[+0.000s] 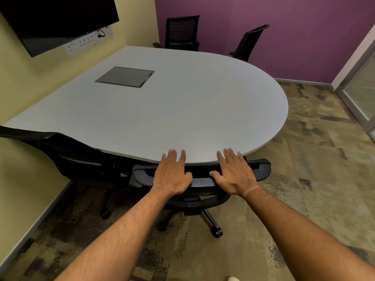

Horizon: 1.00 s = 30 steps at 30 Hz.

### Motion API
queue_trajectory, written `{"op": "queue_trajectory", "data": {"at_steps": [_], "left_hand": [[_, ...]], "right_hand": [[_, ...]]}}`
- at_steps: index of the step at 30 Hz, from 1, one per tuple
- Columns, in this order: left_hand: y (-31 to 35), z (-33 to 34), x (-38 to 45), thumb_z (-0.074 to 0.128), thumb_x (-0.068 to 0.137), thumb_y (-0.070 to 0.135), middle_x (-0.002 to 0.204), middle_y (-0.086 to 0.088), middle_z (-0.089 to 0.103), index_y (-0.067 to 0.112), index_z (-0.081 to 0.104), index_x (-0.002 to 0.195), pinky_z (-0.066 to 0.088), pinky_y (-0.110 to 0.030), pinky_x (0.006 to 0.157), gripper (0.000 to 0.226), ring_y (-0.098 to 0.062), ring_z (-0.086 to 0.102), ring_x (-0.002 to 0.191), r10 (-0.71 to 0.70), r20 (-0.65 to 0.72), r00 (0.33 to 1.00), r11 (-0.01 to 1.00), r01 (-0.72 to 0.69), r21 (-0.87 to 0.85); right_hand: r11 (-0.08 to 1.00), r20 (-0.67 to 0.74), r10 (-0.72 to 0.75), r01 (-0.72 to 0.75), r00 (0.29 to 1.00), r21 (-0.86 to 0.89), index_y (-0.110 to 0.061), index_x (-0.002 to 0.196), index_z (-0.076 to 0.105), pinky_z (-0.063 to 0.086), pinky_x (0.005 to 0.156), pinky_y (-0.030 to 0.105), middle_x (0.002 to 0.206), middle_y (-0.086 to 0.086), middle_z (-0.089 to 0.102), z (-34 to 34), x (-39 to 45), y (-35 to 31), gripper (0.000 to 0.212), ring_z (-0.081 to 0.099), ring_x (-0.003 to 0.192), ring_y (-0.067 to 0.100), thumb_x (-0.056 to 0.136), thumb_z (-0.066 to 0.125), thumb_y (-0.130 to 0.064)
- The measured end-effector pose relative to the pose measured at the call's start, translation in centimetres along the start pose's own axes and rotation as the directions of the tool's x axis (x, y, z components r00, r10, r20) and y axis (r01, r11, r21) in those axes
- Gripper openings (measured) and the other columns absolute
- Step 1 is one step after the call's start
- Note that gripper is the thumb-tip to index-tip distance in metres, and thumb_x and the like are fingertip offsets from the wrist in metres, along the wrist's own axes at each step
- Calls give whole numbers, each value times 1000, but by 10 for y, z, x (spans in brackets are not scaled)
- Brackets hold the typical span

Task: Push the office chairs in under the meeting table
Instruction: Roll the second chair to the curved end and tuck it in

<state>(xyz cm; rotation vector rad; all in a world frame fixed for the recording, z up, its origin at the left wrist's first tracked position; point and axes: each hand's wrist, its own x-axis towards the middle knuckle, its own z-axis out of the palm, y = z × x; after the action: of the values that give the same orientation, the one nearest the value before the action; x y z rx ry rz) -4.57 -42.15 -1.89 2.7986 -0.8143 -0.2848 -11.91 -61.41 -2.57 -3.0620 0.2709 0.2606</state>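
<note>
Both the left hand (172, 175) and right hand (233, 175) are lying open, flat on the chair (203, 182) back. The table (162, 110) is lying straight ahead; the seat is probably tucked under already.

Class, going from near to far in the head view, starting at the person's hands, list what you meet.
Left hand and right hand on the nearest chair → meeting table → floor-box lid → two far chairs → purple wall.

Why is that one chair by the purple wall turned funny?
The right-hand far chair by the purple wall stands turned at an angle to the meeting table, while its neighbour faces it squarely. Nothing looks spilled or broken. Both hands rest on the near chair.
</note>
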Motion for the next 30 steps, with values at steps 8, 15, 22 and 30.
{"op": "queue_trajectory", "data": {"at_steps": [8, 15, 22, 30], "left_hand": [[44, 15, 3, 40, 89, 40, 161, -15, 14, 12, 12, 155, 1, -35, 122, 77, -23, 4, 150, -69, -41, 997, 997, 70, 32], [71, 24, -1, 38, 90, 39, 161, -15, 16, 14, 17, 155, -1, -35, 120, 73, -22, 5, 150, -136, -33, 990, 989, 138, 59], [83, 30, -20, 38, 90, 38, 160, -15, 18, 12, 17, 155, 0, -36, 121, 73, -23, 7, 150, -144, -46, 989, 988, 147, 58], [87, 33, -47, 41, 88, 40, 160, -16, 19, 11, 19, 154, 1, -36, 122, 76, -23, 8, 150, -126, -66, 990, 991, 128, 32]], "right_hand": [[994, 25, -105, 104, 994, 36, -7, 154, 4, 0, 122, 44, 162, 18, 7, -1, 0, 38, 82, 2, 150, 27, 89, 19, -55], [986, 44, -166, 165, 985, 29, -9, 154, 4, 2, 121, 46, 161, 20, 8, 6, 1, 64, 79, 3, 150, 28, 90, 19, -53], [986, 28, -164, 163, 986, 37, -9, 154, 10, 6, 121, 45, 160, 20, 13, 7, -21, 67, 83, 7, 149, 29, 85, 15, -55], [989, 8, -126, 125, 992, 79, -11, 154, 16, 4, 121, 43, 160, 19, 16, 7, -52, 60, 87, 8, 149, 27, 79, 17, -57]]}}
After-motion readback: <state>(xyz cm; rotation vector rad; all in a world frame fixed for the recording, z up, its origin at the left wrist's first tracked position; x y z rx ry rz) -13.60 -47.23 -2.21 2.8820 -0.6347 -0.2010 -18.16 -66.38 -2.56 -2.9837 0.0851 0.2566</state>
